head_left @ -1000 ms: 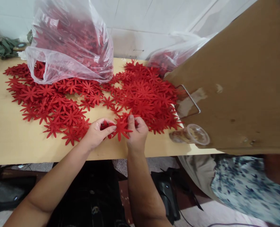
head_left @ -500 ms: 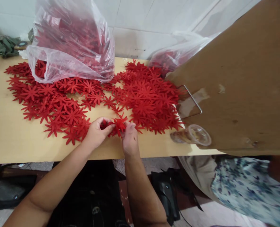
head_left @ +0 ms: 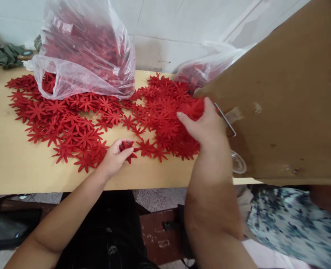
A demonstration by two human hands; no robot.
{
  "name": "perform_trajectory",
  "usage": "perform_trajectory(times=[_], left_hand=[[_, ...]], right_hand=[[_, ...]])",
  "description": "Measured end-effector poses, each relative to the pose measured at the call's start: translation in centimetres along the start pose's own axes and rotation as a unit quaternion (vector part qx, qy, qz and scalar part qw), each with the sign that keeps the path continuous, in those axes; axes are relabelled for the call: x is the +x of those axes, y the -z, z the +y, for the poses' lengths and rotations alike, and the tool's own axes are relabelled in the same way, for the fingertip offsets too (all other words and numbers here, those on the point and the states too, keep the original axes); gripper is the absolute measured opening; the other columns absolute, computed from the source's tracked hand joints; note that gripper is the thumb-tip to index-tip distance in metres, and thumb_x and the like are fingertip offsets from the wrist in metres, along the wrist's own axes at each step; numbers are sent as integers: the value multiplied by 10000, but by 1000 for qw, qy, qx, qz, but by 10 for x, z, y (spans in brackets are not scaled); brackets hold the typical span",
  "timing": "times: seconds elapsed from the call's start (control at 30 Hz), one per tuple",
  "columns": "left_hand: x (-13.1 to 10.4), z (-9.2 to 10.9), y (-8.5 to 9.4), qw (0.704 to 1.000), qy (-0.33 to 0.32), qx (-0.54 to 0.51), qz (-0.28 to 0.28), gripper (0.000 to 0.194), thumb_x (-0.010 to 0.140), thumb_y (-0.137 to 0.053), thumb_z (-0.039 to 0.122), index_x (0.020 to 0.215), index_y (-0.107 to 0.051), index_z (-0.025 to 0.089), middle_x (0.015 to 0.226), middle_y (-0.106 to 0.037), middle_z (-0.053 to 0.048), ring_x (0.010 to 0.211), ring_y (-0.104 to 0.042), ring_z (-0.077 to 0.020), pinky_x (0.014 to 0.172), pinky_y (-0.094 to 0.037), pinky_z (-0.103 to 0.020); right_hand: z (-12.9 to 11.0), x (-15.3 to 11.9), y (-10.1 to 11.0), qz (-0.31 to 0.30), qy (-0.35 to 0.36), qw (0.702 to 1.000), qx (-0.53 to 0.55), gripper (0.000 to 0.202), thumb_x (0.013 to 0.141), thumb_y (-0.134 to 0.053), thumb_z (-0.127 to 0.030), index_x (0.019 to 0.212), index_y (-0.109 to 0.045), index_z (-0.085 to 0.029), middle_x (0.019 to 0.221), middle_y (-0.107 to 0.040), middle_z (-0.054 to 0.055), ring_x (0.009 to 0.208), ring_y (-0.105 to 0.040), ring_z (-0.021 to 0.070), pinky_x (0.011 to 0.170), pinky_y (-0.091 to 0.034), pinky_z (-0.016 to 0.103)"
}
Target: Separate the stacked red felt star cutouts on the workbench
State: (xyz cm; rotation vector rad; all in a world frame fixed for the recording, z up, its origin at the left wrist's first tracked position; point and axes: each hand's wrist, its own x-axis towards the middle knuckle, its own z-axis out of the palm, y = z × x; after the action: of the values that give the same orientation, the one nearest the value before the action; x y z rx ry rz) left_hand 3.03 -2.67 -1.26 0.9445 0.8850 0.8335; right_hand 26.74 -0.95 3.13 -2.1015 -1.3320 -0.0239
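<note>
Both hands seemingly grip red flowers.

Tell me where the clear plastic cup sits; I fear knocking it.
The clear plastic cup lies at the table's near right edge, mostly hidden behind the right hand, beside the brown board.

Felt flowers lie spread on the table; behind them sits a plastic bag, a cardboard sheet at right.
</note>
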Motion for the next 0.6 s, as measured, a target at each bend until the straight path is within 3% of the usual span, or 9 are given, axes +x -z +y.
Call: perform_trajectory(times=[0.1,0.2,0.3,0.37,0.47,0.6], left_hand=[[2,-1,0,1000,18,18,6,260,702,-509,34,946,-515,122,720,-569,4,608,-567,-66,574,-439,-198],[3,-2,0,1000,12,6,10,215,713,-500,39,913,-527,112,662,-561,16,567,-567,-66,552,-449,-201],[4,-3,0,999,-8,-29,14,150,709,-522,61,850,-534,112,619,-571,24,544,-557,-63,544,-455,-199],[4,-3,0,999,-16,-51,8,111,708,-536,86,815,-531,117,604,-585,21,537,-559,-69,528,-452,-200],[4,-2,1,998,-25,-64,8,74,701,-562,117,762,-521,119,593,-601,15,545,-572,-78,525,-448,-196],[5,-3,2,998,-35,-43,12,100,698,-590,188,735,-528,119,580,-614,8,530,-568,-73,538,-444,-193]], right_hand=[[-1,9,18,-9,-54,994,-98,862,590,-666,-479,1307,-320,-148,1301,-389,207,1194,-377,339,951,-301,518],[-10,-10,18,23,15,994,-103,674,657,-624,-420,1242,-436,-144,1302,-410,178,1202,-373,314,975,-286,505],[-17,-42,2,-70,141,987,-32,450,721,-563,-396,1100,-560,-154,1088,-588,119,1008,-528,235,902,-386,429],[-20,-61,-14,-144,192,970,-47,424,706,-582,-398,1062,-585,-167,1050,-600,116,991,-513,253,870,-394,435],[-20,-77,-37,-184,205,955,-111,383,698,-592,-352,1027,-604,-156,1039,-582,142,993,-468,290,828,-393,435],[-15,-74,-51,-204,179,951,-145,222,742,-498,-234,902,-622,-143,878,-593,120,837,-499,241,754,-411,366]])
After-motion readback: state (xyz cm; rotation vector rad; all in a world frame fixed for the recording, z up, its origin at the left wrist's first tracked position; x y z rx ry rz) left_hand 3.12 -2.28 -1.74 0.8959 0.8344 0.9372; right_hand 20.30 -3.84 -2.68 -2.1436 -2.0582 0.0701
